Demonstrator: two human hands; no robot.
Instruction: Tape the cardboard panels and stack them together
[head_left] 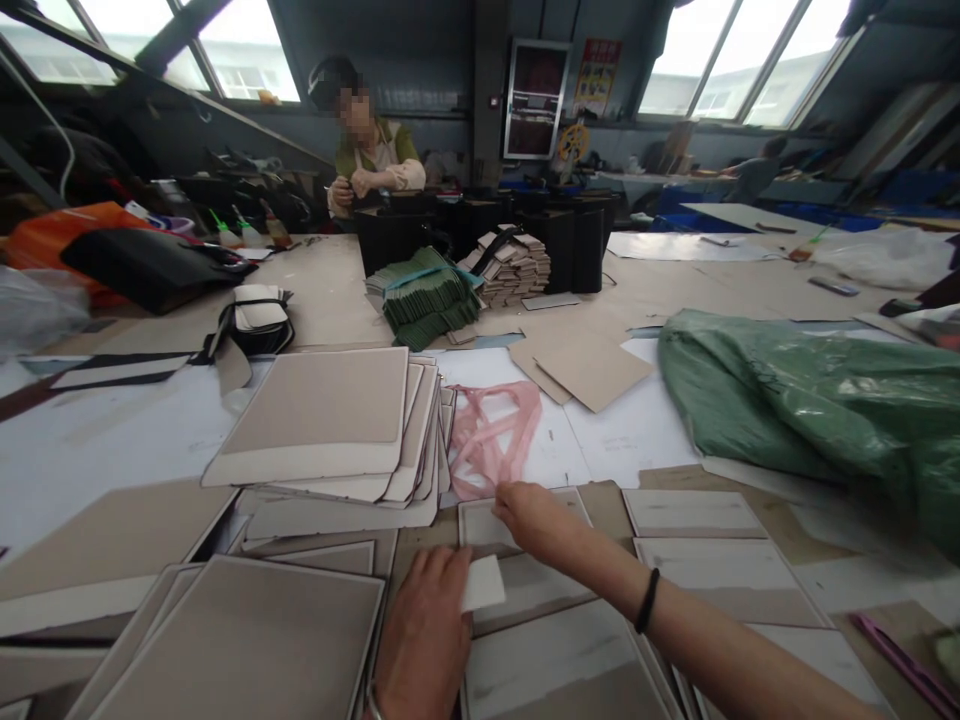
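Note:
My left hand is low in the middle, its fingers closed on a small white card. That card sits over grey-beige panels with pale, streaky bands. Farther forward, my right hand has its fingers pinched together at the far panel; what they hold, if anything, is hidden. Just beyond those fingertips lies a tangle of pink ribbon. A tall stack of beige panels stands beyond my left hand, and more panels lie to its left.
A green plastic sack bulges at the right. Bundled green pieces and stacked beige pieces lie farther back, before black upright items. Loose beige sheets rest mid-table. Another person is across the table.

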